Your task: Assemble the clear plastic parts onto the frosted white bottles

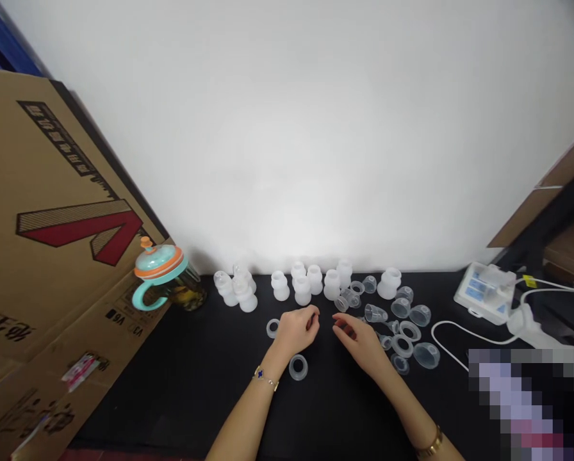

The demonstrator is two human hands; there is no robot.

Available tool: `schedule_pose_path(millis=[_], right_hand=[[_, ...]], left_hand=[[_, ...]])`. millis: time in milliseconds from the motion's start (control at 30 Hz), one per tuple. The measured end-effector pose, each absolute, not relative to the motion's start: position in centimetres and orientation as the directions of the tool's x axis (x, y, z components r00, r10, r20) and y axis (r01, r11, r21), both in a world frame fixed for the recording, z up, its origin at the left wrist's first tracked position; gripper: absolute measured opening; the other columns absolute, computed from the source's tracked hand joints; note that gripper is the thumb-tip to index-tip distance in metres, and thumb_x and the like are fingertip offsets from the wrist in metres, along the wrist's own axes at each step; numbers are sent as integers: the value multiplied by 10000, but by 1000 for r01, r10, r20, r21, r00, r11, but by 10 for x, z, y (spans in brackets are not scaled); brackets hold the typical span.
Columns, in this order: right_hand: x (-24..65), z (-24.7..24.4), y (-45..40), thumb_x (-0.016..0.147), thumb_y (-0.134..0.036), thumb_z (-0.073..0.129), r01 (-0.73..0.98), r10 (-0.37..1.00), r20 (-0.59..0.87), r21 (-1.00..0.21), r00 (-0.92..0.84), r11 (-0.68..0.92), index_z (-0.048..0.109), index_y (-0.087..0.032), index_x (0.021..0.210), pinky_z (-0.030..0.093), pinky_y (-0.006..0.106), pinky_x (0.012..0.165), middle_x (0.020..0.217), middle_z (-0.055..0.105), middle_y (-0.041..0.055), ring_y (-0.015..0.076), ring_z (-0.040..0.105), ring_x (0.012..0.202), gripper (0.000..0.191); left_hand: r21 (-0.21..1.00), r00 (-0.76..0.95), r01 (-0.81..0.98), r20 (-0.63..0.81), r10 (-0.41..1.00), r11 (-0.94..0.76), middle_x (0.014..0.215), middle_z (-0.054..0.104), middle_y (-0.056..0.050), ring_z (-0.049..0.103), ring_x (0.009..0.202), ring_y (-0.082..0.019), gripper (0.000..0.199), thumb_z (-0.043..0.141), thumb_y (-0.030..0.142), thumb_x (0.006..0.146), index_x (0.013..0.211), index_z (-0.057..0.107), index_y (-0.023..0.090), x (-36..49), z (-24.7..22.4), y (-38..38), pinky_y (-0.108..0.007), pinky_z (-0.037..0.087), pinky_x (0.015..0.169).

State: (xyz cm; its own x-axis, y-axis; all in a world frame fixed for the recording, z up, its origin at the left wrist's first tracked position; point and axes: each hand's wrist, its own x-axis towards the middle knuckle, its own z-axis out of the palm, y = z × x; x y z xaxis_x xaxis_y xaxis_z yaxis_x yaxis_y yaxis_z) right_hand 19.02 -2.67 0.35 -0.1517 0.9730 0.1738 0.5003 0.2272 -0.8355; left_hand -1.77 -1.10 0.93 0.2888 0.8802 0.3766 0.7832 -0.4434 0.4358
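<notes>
My left hand [296, 330] is curled over the black tabletop, its fingertips pressed together; whatever it may hold is hidden. To its right, my right hand [361, 342] hovers with fingers loosely bent and apart, nothing visible in them. A clear screw ring [272, 328] lies beside my left hand, and another ring [298, 367] lies below it. Behind the hands stand several white baby bottles [303, 291] without tops. Past my right hand are clear dome caps [426, 355], teat-like pieces [376, 314] and more rings [402, 346]. Several capped bottles [245, 294] stand together on the left.
A large cardboard box [51, 256] borders the left side, with a teal and orange lidded jug [164, 272] against it. At right are a clear-lidded white case [486, 291] and a white cable [445, 326]. A white wall [306, 128] rises behind the table.
</notes>
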Motion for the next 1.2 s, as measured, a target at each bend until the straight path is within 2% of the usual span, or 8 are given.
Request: schedule_pose_path(millis=[267,367,467,600,733,833,1000,1200], right_hand=[[187,-5,-31,881,-261,579,652,947,159,-692,-280,309,731,-236,1120,552,392,875,1080,766,71,260,712,980,284],[186,-4,-31,881,-240,574,657,945,165,-685,-282,316,725,-229,1123,550,398,886,1077,764,70,261,709,987,285],[185,-1,-30,896,-267,573,634,947,197,-705,-255,317,726,-234,1117,568,383,839,1062,770,66,248,720,913,271],[191,5,-28,957,-307,511,621,927,338,-696,-161,362,732,-237,1091,574,379,823,1030,770,72,240,721,852,268],[203,10,-21,988,-296,472,720,853,520,-575,-45,388,744,-223,1057,542,420,927,1050,760,105,278,702,994,290],[211,6,-14,983,-313,497,805,813,582,-467,-33,367,743,-208,1105,505,475,996,1167,732,138,319,656,1126,294],[214,-7,-6,992,-353,502,876,836,530,-327,-139,353,689,-216,1259,398,549,1115,1415,621,140,356,515,1360,354],[213,-15,-4,1006,-412,498,906,880,442,-276,-176,320,627,-230,1351,302,604,1162,1481,573,130,350,455,1420,411]], left_hand=[[383,448,781,208,870,-494,748,693,-1,651,706,-158,130,572,180,870,910,684,234,-5,5,-14,-232,386,621],[383,458,780,191,868,-496,784,711,-9,660,723,-164,125,571,178,872,906,679,232,-4,7,-14,-234,386,622],[383,448,784,194,873,-488,799,721,-17,665,727,-168,154,549,182,892,937,686,235,-5,9,-14,-236,402,632],[382,430,793,202,880,-475,808,730,-19,673,730,-170,197,534,182,909,1003,696,243,-6,7,-13,-235,416,642],[374,417,803,203,886,-463,787,732,-12,670,695,-165,197,521,203,940,1012,699,247,-6,8,-13,-237,405,626],[377,414,802,206,886,-463,784,732,-9,670,690,-164,192,521,210,951,1013,699,247,-6,9,-13,-237,403,626],[355,416,810,212,884,-467,812,743,-13,680,706,-167,207,499,211,967,1021,696,242,-8,10,-13,-243,404,630],[353,419,809,213,882,-470,837,753,-17,689,720,-168,219,492,210,974,1043,698,242,-7,9,-12,-245,411,628]])
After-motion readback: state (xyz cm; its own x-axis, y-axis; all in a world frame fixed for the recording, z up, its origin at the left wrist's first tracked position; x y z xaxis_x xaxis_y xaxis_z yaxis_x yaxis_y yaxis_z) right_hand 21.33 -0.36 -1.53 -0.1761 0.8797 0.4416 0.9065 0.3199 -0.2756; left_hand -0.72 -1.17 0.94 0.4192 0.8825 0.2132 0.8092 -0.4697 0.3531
